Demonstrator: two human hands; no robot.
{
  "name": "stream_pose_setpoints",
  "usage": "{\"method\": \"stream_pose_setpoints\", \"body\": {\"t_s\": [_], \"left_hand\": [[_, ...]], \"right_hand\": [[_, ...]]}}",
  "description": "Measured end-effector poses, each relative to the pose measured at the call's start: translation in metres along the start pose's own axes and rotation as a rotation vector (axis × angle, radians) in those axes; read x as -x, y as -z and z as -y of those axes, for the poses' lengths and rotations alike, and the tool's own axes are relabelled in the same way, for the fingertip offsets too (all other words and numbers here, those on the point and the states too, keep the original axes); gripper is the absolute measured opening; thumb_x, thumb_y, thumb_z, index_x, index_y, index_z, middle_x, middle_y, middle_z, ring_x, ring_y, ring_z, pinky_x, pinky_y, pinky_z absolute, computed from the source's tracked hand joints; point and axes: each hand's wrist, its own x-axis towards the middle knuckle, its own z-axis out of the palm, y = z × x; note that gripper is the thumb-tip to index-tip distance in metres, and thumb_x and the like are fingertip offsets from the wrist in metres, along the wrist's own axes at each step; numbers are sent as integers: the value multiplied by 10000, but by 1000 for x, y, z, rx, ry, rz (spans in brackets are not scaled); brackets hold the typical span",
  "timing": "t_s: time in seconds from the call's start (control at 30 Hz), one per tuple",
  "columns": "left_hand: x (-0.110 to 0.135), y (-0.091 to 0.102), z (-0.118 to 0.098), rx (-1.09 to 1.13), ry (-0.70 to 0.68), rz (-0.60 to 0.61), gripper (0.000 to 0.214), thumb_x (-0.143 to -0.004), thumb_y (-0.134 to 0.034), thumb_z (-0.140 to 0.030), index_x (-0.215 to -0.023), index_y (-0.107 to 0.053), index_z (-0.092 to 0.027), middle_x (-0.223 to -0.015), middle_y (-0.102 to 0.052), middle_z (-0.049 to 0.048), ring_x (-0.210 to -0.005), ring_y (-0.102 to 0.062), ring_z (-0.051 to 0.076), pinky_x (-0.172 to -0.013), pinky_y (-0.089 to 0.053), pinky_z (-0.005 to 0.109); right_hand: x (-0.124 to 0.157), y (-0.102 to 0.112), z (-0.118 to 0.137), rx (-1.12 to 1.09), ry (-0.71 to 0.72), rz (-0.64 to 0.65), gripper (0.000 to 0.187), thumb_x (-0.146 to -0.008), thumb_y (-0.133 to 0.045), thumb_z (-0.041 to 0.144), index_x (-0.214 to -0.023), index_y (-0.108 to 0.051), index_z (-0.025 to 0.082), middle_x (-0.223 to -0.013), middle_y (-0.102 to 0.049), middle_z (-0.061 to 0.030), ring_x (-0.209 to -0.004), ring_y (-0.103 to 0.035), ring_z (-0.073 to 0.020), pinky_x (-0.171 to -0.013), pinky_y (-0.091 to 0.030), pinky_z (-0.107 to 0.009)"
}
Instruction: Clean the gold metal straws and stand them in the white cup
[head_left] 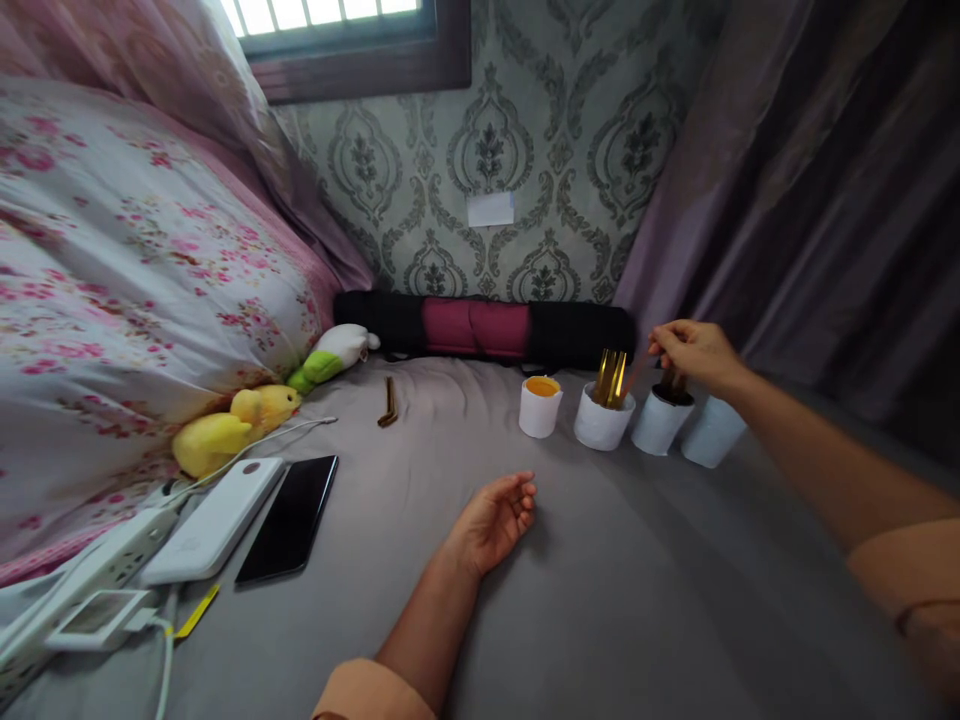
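Note:
My right hand [694, 352] is above the row of white cups at the right, its fingertips pinched on a thin, blurred reddish-brown straw [636, 374] that slants down toward a cup. That wide white cup [602, 428] holds several shiny gold straws [611, 380]. Just left of it stands a white cup [538, 412] with an orange inside. Beneath my right hand, another white cup [660, 425] contains dark brown pieces, and a fourth white cup [711, 435] is partly hidden by my wrist. My left hand [496, 520] rests palm up on the grey sheet, fingers loosely curled and holding nothing.
Brown bent straws [388, 405] lie on the grey sheet [585, 580]. At left are a black phone [289, 520], a white power bank [217, 525], a power strip [112, 570] with cables, and plush toys [232, 435]. A black and maroon roll [480, 328] lies along the wall.

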Motion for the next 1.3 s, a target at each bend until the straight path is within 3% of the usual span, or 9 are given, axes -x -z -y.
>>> {"method": "stream_pose_setpoints", "body": {"t_s": [0.53,1.3], "left_hand": [[-2,2,0,5,-7,7,158,-744,-527,-157,-882,-561,-87,-702,-567,38,-560,-507,63,-498,-377,169],[-2,1,1,-4,4,4,174,-755,-527,-165,-908,-561,-91,-728,-572,38,-564,-509,56,-499,-387,163]], "right_hand": [[2,-15,5,23,12,97,178,-796,-455,258,-734,-554,123,-553,-546,-1,-384,-392,-28,-393,-329,-145],[-12,-35,-20,16,32,180,179,-802,-440,242,-729,-567,139,-641,-612,-22,-376,-429,-36,-346,-302,-149]]}}
